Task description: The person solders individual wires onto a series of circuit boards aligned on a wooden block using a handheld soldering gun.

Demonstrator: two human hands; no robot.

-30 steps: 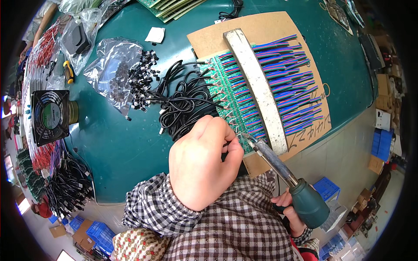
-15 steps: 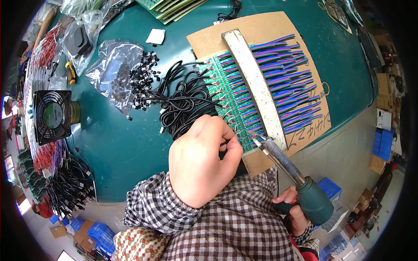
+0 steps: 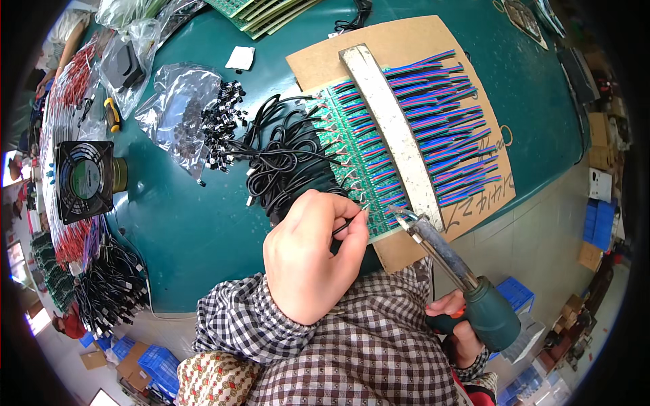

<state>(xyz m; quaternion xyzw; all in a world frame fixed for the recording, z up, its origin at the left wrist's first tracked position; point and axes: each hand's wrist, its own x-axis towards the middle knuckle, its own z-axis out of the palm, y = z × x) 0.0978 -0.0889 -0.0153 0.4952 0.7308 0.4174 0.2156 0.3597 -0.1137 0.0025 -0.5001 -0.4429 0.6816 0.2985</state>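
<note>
My left hand is closed in a pinch on a black cable, its fingertips at the near end of the green circuit board panel. My right hand grips the dark green handle of a soldering iron, whose tip points at the near part of the panel, a little right of the left fingertips. Whether the tip touches cannot be made out. Rows of blue, red and black wires run right from the panel. A scuffed metal bar lies across them, on brown cardboard.
Coiled black cables lie left of the panel, beside a plastic bag and a pile of small black connectors. A fan stands on the left, near a yellow-black screwdriver. Stacked green boards lie at the far edge.
My left hand has shifted slightly left and down, its fingertips drawn a little away from the iron's tip. The cable is still in the pinch. The iron has barely moved.
</note>
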